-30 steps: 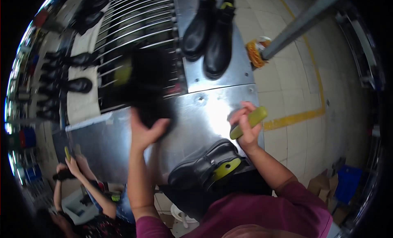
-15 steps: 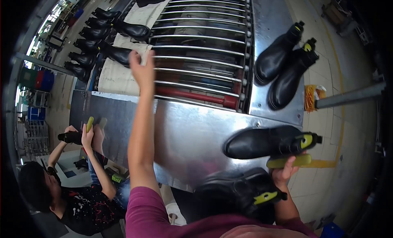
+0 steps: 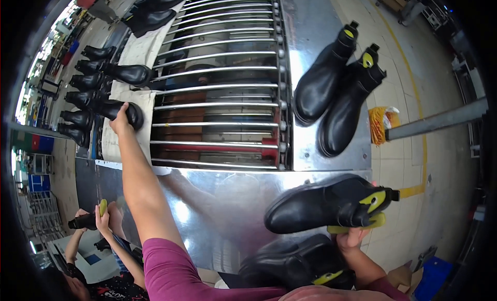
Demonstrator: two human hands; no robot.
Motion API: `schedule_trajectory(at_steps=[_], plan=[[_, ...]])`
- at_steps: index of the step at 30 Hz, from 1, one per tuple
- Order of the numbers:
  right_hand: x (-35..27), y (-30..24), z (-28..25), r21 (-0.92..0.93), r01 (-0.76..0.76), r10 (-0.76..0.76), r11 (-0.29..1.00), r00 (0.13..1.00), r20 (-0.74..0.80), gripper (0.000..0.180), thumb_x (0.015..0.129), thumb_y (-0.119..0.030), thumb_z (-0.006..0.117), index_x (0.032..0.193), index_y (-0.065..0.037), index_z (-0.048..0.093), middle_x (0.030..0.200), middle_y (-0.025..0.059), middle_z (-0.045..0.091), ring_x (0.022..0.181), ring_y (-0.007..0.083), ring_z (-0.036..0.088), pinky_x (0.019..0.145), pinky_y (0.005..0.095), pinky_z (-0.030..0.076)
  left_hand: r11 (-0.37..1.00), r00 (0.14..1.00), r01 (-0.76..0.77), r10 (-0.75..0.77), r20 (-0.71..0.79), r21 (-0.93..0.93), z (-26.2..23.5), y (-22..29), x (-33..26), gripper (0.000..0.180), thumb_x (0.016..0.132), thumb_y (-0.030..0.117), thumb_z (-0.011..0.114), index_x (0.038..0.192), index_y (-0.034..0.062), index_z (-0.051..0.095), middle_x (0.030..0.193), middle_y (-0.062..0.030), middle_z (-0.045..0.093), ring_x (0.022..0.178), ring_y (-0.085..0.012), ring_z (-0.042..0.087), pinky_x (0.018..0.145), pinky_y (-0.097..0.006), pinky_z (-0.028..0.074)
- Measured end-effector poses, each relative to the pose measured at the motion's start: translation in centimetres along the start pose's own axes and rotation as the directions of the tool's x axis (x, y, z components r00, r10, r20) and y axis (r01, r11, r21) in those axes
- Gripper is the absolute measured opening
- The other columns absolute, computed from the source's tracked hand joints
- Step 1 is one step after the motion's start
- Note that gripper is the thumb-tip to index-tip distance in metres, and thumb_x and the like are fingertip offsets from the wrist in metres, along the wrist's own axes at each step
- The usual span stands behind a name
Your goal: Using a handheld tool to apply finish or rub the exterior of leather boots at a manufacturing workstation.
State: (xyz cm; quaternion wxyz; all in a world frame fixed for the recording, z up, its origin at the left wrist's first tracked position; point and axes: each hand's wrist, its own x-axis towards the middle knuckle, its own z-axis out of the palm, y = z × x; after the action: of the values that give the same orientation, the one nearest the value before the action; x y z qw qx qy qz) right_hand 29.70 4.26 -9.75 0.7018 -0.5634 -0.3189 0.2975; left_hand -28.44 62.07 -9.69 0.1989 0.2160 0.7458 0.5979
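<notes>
Steel table | left hand gripping far boot | right hand holding yellow insert, nearing near boot

- I am wearing a maroon short-sleeved top, its sleeve showing at the lower middle of the frame.
- My left hand and right hand are going bare, with no gloves.
- My forearms are showing uncovered below the sleeves.
</notes>
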Motion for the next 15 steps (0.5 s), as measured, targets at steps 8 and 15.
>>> schedule_trajectory(at_steps=[8,15], plan=[[3.1,-4.1,4.2,0.035,0.057,-0.056,0.998,0.998,-0.037,0.072,0.098,-0.022,0.063,0.157,0.003,0.029,0.149,0.0151,0.045,0.138,0.0265,0.046,0.117,0.0409,0.036,0.876,0.726,0.402,-0.127,0.676,-0.267,-9.7,4.7,-22.0,0.04,0.088,0.022,0.081,0.119,-0.0004,0.069,0.109,-0.0097,0.075,0.088,-0.0221,0.075,0.081,-0.033,0.063],[3.8,-3.1,3.3,0.06,0.092,-0.098,0.994,0.991,0.095,0.075,0.105,-0.016,0.056,0.165,-0.001,0.015,0.16,0.0135,0.036,0.143,0.0241,0.04,0.12,0.0382,0.029,0.995,0.614,-0.07,-0.015,0.789,0.073,-27.8,4.0,-43.4,0.07,0.078,0.015,0.086,0.141,-0.0001,0.057,0.125,-0.0121,0.068,0.115,-0.0224,0.065,0.105,-0.035,0.048]])
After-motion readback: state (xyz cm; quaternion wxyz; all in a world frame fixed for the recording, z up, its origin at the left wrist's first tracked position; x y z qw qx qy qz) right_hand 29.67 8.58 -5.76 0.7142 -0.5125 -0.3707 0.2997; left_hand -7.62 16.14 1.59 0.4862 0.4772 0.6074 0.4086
